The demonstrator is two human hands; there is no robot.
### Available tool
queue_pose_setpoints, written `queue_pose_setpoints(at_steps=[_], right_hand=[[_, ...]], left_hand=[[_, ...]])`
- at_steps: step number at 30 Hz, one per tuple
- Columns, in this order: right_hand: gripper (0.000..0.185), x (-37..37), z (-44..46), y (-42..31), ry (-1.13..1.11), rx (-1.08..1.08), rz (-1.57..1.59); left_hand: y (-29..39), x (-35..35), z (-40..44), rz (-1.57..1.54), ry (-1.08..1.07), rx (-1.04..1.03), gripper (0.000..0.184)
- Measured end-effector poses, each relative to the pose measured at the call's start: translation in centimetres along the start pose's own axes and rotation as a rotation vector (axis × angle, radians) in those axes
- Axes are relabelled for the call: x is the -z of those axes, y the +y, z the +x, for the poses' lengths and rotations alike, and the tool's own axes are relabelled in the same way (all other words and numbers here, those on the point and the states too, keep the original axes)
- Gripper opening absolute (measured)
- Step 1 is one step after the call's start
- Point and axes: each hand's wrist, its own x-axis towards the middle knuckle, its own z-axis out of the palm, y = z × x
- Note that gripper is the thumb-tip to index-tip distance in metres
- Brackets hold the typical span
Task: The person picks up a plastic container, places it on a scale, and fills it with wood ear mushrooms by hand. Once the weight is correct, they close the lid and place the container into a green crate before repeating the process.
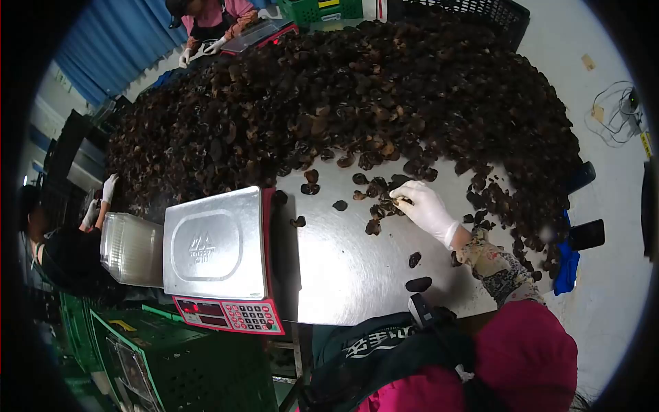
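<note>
My right hand, in a white glove, is over the metal table. Its thumb and fingertips are pinched on a small dark brown piece that looks like wood ear mushroom. A few similar loose pieces lie just left of the fingertips. Beyond them a large heap of dark wood ear mushrooms covers the far part of the table. Nearer to me, a flat dark piece lies close to the table's front edge. My left hand does not show in the view.
A red and silver weighing scale stands on the left, with stacked clear plastic trays beside it. Green crates are below. Two other people work at the far side and at the left. Black handles jut out right.
</note>
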Motion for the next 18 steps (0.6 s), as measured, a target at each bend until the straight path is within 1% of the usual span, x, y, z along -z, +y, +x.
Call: queue_pose_setpoints(at_steps=[1, 2, 3, 4, 5, 6, 7, 9, 10, 11, 12, 13, 14, 15, 16, 17, 18], right_hand=[[0.017, -0.2, 0.1, -0.1, 0.011, -0.035, -0.088], [0.017, -0.4, 0.2, -0.1, 0.023, -0.072, -0.175], [0.017, -0.8, 0.5, -0.3, 0.022, -0.071, -0.17], [0.017, -1.2, 0.8, -0.7, 0.092, -0.105, -0.28], [0.018, -1.5, 0.8, -0.8, 0.162, -0.141, -0.389], [0.024, -1.5, 0.9, -0.6, 0.042, -0.156, -0.425], [0.024, -1.9, 0.8, 0.0, 0.042, -0.155, -0.422], [0.021, -2.5, 0.6, 1.2, 0.168, 0.013, -0.323], [0.021, -2.0, 0.8, 1.6, 0.168, 0.014, -0.325], [0.016, -1.0, 1.2, 1.8, 0.113, -0.2, 0.07], [0.013, -0.2, 1.4, 1.8, 0.056, -0.412, 0.466], [0.013, 0.3, 1.2, 1.6, 0.065, -0.416, 0.462], [0.01, 0.8, 0.9, 1.4, 0.055, -0.429, 0.61], [0.008, 1.4, 0.6, 1.2, 0.044, -0.439, 0.758], [0.006, 2.3, 0.5, 0.9, -0.062, -0.503, 0.658], [0.006, 2.5, 0.3, 1.1, -0.053, -0.508, 0.659], [0.006, 2.3, 0.1, 1.4, -0.022, -0.478, 0.693]], left_hand=[[2.1, -0.9, 0.5, -0.105, 0.034, -0.07, 0.029], [1.9, -2.5, 0.2, -0.226, -0.13, 0.049, 0.037], [2.2, -4.1, 0.5, -0.343, -0.295, 0.168, 0.049], [2.5, -5.8, 0.9, -0.349, -0.277, 0.106, 0.05], [4.5, -7.4, 2.4, -0.356, -0.26, 0.042, 0.051], [6.7, -8.9, 3.5, -0.387, -0.239, 0.058, 0.054], [8.9, -10.4, 4.4, -0.42, -0.218, 0.076, 0.057], [9.1, -17.2, 5.9, -0.42, -0.168, -0.033, 0.064], [8.0, -22.6, 6.0, -0.275, -0.152, -0.002, 0.066], [7.2, -26.6, 6.5, -0.13, -0.138, 0.029, 0.068], [8.4, -27.8, 7.9, 0.038, -0.323, 0.18, 0.069], [9.5, -28.8, 9.1, 0.205, -0.504, 0.327, 0.071], [9.3, -30.1, 9.7, 0.193, -0.503, 0.32, 0.071], [8.7, -31.8, 10.2, 0.24, -0.633, 0.42, 0.068], [7.9, -33.5, 10.5, 0.291, -0.763, 0.518, 0.066], [6.8, -34.8, 10.1, 0.188, -0.731, 0.557, 0.044], [5.6, -35.9, 10.6, 0.185, -0.731, 0.549, 0.044]])
